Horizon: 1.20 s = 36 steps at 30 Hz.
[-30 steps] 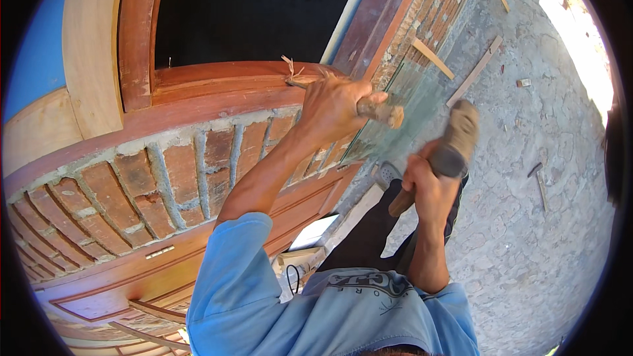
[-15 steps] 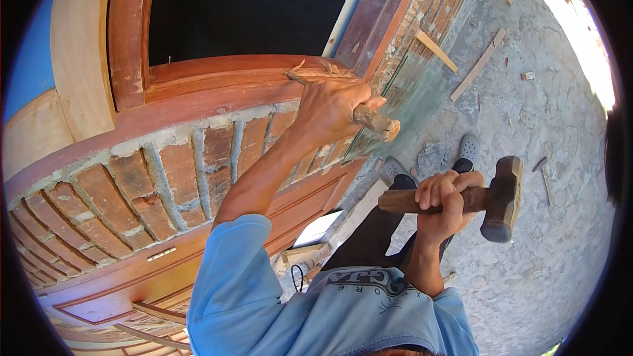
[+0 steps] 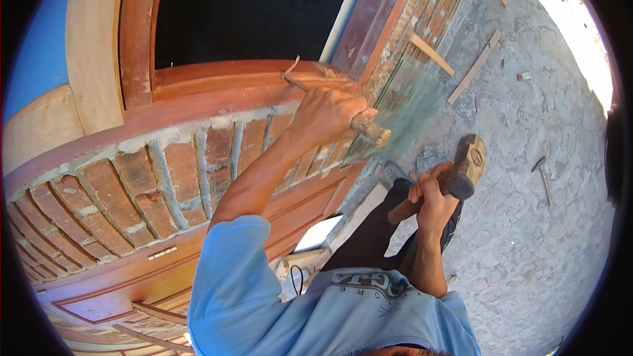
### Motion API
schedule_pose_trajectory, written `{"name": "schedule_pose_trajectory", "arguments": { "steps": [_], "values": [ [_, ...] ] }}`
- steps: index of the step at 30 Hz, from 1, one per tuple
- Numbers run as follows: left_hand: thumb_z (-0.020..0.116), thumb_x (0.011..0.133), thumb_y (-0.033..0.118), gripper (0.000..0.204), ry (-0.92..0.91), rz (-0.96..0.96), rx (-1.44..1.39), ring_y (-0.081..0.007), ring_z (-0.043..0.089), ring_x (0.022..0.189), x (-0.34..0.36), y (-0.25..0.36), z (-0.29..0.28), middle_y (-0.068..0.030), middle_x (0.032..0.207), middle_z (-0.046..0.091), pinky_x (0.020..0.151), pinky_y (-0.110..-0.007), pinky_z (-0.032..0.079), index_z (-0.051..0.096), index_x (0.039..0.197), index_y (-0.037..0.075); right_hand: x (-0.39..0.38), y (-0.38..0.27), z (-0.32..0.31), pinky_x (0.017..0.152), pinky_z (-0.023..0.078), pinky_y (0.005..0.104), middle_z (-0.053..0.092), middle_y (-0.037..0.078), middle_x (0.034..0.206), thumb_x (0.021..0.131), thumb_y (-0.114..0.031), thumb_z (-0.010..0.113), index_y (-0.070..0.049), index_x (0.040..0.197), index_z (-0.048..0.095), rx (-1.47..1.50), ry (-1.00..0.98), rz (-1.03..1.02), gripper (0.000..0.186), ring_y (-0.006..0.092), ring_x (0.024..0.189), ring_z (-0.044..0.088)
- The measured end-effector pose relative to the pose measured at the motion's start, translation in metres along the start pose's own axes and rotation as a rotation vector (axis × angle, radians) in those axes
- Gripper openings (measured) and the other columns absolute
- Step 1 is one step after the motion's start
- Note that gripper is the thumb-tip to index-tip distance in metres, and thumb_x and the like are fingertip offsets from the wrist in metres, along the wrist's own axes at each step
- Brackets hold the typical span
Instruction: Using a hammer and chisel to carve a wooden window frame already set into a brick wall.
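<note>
My left hand [image 3: 326, 116] is closed around a chisel [image 3: 370, 130], its worn wooden handle end sticking out past my fingers. The blade side lies at the reddish wooden window frame [image 3: 224, 78], close to its right corner, though the cutting edge is hard to make out. Split wood and a curled shaving [image 3: 292, 69] rise from the frame there. In my right hand [image 3: 432, 203] is a club hammer [image 3: 469, 165], gripped by its wooden handle near the head. Its heavy, worn head is below and right of the chisel's handle end, apart from it.
Beneath the frame runs a brick wall [image 3: 178, 171], with a panelled wooden door [image 3: 132, 287] below it. Glass sheets [image 3: 402, 102] lean by the corner. On the rough concrete floor [image 3: 527, 250] lie wood strips [image 3: 475, 66] and another hammer-like tool [image 3: 544, 181].
The hammer has moved left and up, closer to the chisel, and its head has turned. My left hand and the chisel have shifted slightly left in the view.
</note>
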<state>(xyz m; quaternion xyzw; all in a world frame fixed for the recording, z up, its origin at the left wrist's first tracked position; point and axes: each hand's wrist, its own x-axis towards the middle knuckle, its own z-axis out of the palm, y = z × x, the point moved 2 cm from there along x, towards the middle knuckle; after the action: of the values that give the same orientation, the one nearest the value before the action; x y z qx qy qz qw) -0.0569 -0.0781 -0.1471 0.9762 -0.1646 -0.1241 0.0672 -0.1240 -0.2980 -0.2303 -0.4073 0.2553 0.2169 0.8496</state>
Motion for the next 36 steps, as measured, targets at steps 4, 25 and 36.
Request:
{"name": "schedule_pose_trajectory", "arguments": {
  "steps": [4,25,36],
  "values": [
    [0.077,0.081,0.030,0.038,0.089,-0.067,-0.046,-0.0307,0.055,0.052,0.017,0.013,-0.008,-0.0095,0.057,0.053,0.049,-0.041,0.039,0.053,0.062,0.008,-0.004,-0.019,-0.002,0.045,0.042,0.0275,0.041,0.004,0.060,0.081,0.004,0.049,-0.005,0.078,0.041,0.035,0.018,-0.043,0.012,0.0125,0.044,0.040],
    [0.079,0.076,0.023,0.020,-0.037,-0.184,-0.031,-0.0313,0.062,0.059,0.020,0.013,-0.013,-0.0104,0.065,0.063,0.052,-0.043,0.044,0.065,0.073,0.009,0.007,0.009,0.036,0.051,0.043,0.0251,0.055,0.002,0.063,0.084,0.000,0.058,-0.004,0.077,0.051,0.046,0.023,-0.351,0.010,0.0116,0.051,0.051],
    [0.075,0.082,0.023,0.034,-0.035,0.070,0.023,-0.0297,0.057,0.053,-0.027,-0.003,-0.010,-0.0078,0.057,0.055,0.050,-0.041,0.042,0.052,0.062,0.008,-0.011,-0.006,0.014,0.045,0.041,0.0265,0.049,0.004,0.064,0.080,0.004,0.056,-0.002,0.080,0.048,-0.029,-0.048,0.017,0.010,0.0117,0.047,0.046]
  ]
}}
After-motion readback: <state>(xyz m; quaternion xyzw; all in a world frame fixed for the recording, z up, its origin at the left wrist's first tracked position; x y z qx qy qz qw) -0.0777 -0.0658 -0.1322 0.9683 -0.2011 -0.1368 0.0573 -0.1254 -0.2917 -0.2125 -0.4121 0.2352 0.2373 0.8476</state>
